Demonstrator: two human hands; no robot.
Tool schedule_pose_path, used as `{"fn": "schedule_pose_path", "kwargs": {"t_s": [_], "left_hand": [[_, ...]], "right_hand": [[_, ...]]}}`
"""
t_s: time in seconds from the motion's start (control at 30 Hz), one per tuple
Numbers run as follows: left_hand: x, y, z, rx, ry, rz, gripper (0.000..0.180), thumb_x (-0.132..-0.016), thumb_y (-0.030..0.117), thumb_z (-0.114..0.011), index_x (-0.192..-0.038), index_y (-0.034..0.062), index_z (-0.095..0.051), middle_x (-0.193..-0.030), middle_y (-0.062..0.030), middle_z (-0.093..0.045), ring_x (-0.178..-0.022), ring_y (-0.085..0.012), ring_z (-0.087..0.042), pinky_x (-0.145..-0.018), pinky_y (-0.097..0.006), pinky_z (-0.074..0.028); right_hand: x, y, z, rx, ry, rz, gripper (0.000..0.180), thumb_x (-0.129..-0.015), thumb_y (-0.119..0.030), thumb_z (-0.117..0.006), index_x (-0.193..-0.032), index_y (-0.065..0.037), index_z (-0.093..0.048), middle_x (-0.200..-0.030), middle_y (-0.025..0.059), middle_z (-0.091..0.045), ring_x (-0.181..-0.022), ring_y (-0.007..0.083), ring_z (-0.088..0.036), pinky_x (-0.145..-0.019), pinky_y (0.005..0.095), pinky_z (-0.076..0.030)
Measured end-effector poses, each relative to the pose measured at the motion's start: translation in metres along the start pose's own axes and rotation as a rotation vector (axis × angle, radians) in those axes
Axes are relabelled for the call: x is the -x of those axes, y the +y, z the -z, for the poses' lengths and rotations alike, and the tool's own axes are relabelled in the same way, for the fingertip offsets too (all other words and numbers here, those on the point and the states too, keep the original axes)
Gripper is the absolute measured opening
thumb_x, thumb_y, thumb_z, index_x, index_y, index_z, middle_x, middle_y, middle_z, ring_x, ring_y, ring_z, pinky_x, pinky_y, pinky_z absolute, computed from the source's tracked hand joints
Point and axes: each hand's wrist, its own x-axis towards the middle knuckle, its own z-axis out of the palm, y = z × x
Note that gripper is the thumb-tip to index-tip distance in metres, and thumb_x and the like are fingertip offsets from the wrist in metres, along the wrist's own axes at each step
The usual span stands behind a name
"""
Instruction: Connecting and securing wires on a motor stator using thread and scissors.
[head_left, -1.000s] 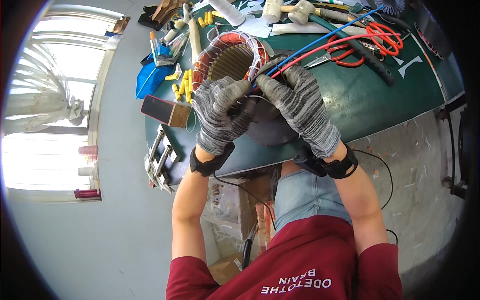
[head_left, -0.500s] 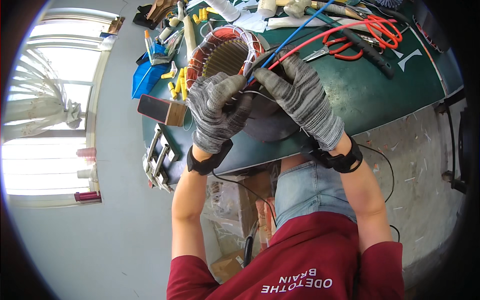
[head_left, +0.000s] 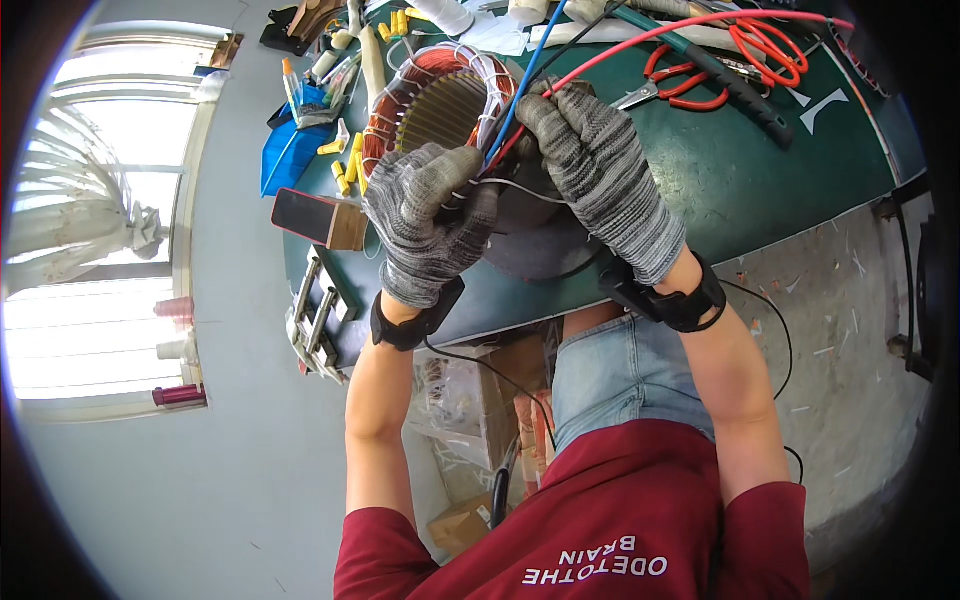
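Observation:
A motor stator (head_left: 384, 118) with copper windings laced in white cord lies on its side on the green-topped table, its slotted bore visible. Blue (head_left: 541, 50), red (head_left: 660, 38) and black (head_left: 572, 44) lead wires rise from its right edge. My left hand (head_left: 425, 215), in a grey knit glove, is closed at the base of these leads, thumb against fingers. My gloved right hand (head_left: 605, 180) pinches the red lead higher up; the black one passes close to its fingertips. A loose white cord (head_left: 525, 187) runs between the hands, across the stator's front.
Right of the stator lie red-handled scissors (head_left: 690, 85) and a dark-handled tool (head_left: 735, 95). Yellow pieces (head_left: 342, 175), a blue container (head_left: 290, 155), a phone (head_left: 303, 217) on a wooden block (head_left: 347, 227) and a metal frame (head_left: 322, 305) sit to the left.
My right hand has moved up and slightly right along the leads, away from my left hand. The blue lead stands steeper, and the red one reaches further right. The left hand stays nearly in place.

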Motion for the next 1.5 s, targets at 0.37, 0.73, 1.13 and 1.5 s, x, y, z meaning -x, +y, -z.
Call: {"fn": "schedule_pose_path", "kwargs": {"t_s": [0.37,0.73,1.13,1.5], "left_hand": [[-0.004,0.005,0.003,-0.032,0.01,-0.049,0.029,-0.062,0.004,-0.066,-0.09,0.0089,-0.06,-0.064,-0.0068,-0.056,-0.049,-0.0216,-0.051,-0.051,-0.032,-0.039],[-0.012,0.007,0.02,-0.082,-0.104,0.217,0.043,-0.061,0.006,-0.066,-0.102,0.0037,-0.056,-0.091,-0.0114,-0.056,-0.076,-0.0237,-0.057,-0.072,-0.033,-0.047],[-0.021,0.006,0.034,-0.437,-0.43,0.154,0.045,-0.068,0.032,-0.064,-0.106,0.0081,-0.058,-0.106,-0.0159,-0.059,-0.113,-0.0294,-0.048,-0.106,-0.051,-0.015],[-0.003,0.015,0.029,-0.451,-0.039,0.187,0.081,-0.061,0.042,-0.072,-0.127,0.0075,-0.04,-0.133,-0.0142,-0.038,-0.131,-0.037,-0.02,-0.106,-0.052,-0.009]], "right_hand": [[-0.007,-0.003,0.042,-0.45,-0.297,-0.448,0.035,-0.082,-0.013,-0.056,-0.116,-0.006,-0.051,-0.103,0.0154,-0.055,-0.093,0.0322,-0.054,-0.084,0.0422,-0.042],[-0.002,-0.032,0.063,-0.176,-0.179,-0.285,0.025,-0.078,-0.008,-0.054,-0.102,-0.008,-0.058,-0.092,0.0161,-0.057,-0.094,0.0342,-0.053,-0.079,0.0429,-0.044],[-0.037,-0.052,0.021,-0.342,0.213,-0.113,0.031,-0.077,0.002,-0.046,-0.107,-0.005,-0.047,-0.094,0.0119,-0.053,-0.088,0.0256,-0.051,-0.081,0.0389,-0.042],[-0.062,-0.022,0.042,-0.553,-0.176,-0.216,0.015,-0.086,-0.006,-0.045,-0.099,-0.004,-0.053,-0.089,0.0141,-0.057,-0.079,0.0303,-0.057,-0.071,0.0364,-0.046]]}}
